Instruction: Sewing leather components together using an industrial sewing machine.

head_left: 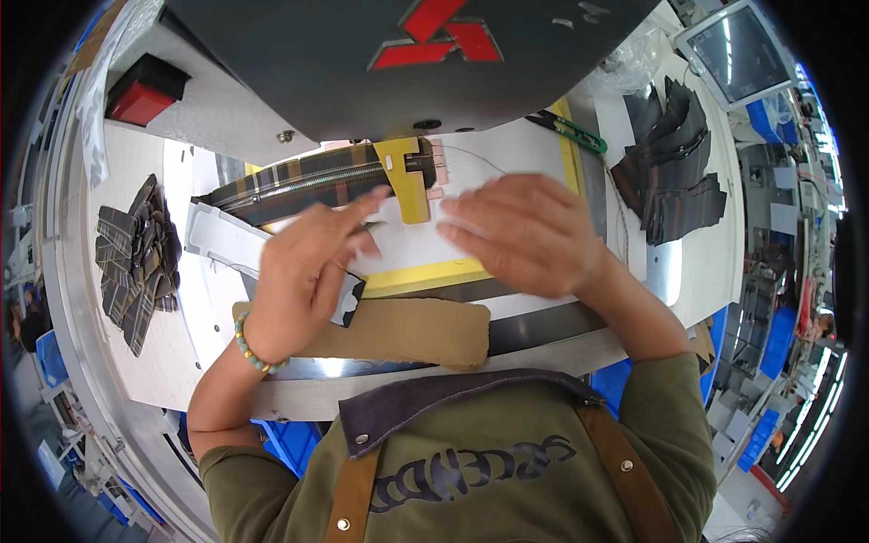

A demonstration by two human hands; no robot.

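Observation:
A plaid fabric strip [312, 190] with a silvery ridged line along it, like a metal zipper, lies on the white work plate [403, 244] beneath a dark machine head [434, 81]. Across its right end sits a yellow notched plate [415, 195], with pinkish pieces [441, 167] beside it. My left hand [303, 262], slightly blurred, is near the strip's lower edge; its fingers are apart and I see nothing in them. To the right of the yellow plate, my right hand [529, 233] hovers with fingers stretched out, also blurred, nothing visible in it. A beaded bracelet [243, 344] circles my left wrist.
Plaid pieces [136, 258] are heaped at left; dark fabric pieces [670, 167] fan out at right. Green-handled snips [575, 131] lie beyond my right hand. Brown cardboard [407, 333] rests at the front edge. A red switch [140, 101] and a screen [738, 54] stand farther back.

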